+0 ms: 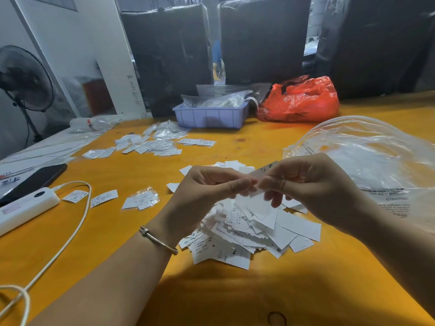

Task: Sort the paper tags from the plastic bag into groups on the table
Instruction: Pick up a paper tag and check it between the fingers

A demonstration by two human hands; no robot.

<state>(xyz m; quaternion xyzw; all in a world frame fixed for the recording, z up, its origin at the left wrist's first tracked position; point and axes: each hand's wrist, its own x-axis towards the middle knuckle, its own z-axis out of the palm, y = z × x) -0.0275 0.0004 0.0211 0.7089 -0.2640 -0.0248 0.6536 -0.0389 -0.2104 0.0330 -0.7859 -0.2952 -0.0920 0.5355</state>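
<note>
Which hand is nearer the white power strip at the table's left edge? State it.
Left. The left hand is raised above the tag pile, well to the right of the white power strip; the right hand is farther right still, touching the left at the fingertips.

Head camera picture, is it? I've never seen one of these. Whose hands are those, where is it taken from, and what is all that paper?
No machine here: a person wears a camera on the head, looking down at their own hands. The left hand and right hand together pinch one paper tag marked S. Below them, a loose pile of tags lies on the yellow table. Smaller groups of tags lie farther back, and a clear plastic bag sits right.
</note>
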